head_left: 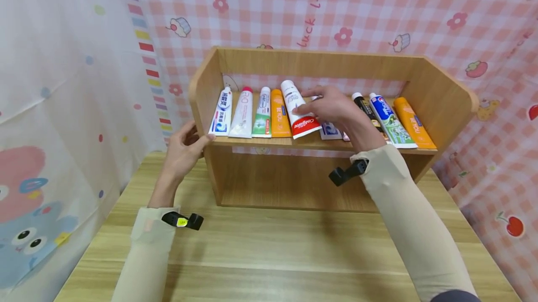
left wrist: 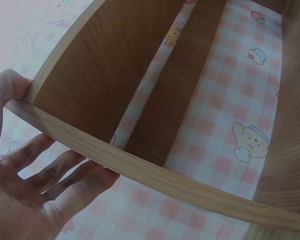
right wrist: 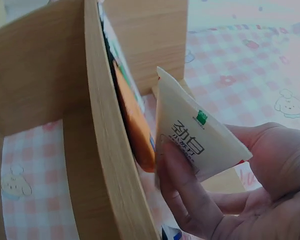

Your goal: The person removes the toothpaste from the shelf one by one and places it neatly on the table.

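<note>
- Pink checked cloth with cupcakes and flowers hung behind and to the right of the scene, and a pale curtain with cartoon animals hung on the left; a light wooden counter (head_left: 269,246) lay below.
- On the counter stood a small wooden shelf unit (head_left: 319,66) with curved side walls; its upper shelf carried a row of toothpaste tubes lying with caps toward the far side.
- From the left the row ran: a blue-and-white tube (head_left: 222,113); a white tube with a red cap (head_left: 242,114); a green-and-white tube (head_left: 262,114); an orange tube (head_left: 279,114).
- The Colgate tube (head_left: 297,110), white with a red end, lay tilted just right of that orange tube, its red end jutting over the near edge of the shelf.
- The right hand (head_left: 336,108) was over the middle of the shelf; its grip was closed on the Colgate tube, thumb and fingers pinching the tube's flat crimped end in the right wrist view (right wrist: 200,145).
- Right of that hand lay a black tube (head_left: 367,110), a blue-and-green tube (head_left: 388,117) and a second orange tube (head_left: 414,122); more tubes lay partly hidden under the hand.
- The left hand (head_left: 185,148) rested on the near left corner of the shelf unit; its grip was loose, thumb on the front edge and straight fingers (left wrist: 65,175) spread below the board.
</note>
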`<state>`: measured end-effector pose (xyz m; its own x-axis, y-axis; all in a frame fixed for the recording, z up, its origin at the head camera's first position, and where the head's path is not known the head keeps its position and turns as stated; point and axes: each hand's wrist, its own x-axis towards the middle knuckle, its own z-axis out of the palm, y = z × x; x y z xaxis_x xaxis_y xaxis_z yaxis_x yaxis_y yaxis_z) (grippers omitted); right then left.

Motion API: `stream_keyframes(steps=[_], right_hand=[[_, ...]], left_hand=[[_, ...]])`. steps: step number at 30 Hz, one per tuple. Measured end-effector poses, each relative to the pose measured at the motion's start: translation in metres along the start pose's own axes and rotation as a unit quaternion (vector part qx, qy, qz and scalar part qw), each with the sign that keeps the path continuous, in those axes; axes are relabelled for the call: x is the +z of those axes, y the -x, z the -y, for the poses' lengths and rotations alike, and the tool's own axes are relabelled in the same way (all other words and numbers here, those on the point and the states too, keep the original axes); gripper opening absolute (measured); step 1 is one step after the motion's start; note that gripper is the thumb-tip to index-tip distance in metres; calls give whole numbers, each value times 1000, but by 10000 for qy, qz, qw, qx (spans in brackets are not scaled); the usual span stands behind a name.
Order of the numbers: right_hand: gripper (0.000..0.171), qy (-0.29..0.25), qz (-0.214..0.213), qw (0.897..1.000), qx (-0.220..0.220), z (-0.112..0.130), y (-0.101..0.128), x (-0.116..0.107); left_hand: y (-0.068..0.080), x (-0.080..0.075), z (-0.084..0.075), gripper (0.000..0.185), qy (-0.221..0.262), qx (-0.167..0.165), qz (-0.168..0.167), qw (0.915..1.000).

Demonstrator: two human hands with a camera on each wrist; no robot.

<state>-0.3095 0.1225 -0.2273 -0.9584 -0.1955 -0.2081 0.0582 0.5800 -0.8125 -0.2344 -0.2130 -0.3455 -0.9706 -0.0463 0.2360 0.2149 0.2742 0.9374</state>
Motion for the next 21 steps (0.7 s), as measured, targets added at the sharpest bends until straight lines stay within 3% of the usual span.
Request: stream_keyframes(steps=[5,11,19,21], right_hand=[[64,-938,53,9956,-12,-3,2,-2],[65,-1845,228,9826,46,-9,10,-2],[66,-2626,395,9640,-143,-14,21,1],[66,-2625,347,9642,-175,-15,25,0]], left_hand=[[-1,1,0,62,-19,-5,-21,10000],[-2,2,1,62,36,10,-6,10000],[0,3,3,59,52,-4,-118,9999],[-1,4,1,58,50,16,-133,9999]])
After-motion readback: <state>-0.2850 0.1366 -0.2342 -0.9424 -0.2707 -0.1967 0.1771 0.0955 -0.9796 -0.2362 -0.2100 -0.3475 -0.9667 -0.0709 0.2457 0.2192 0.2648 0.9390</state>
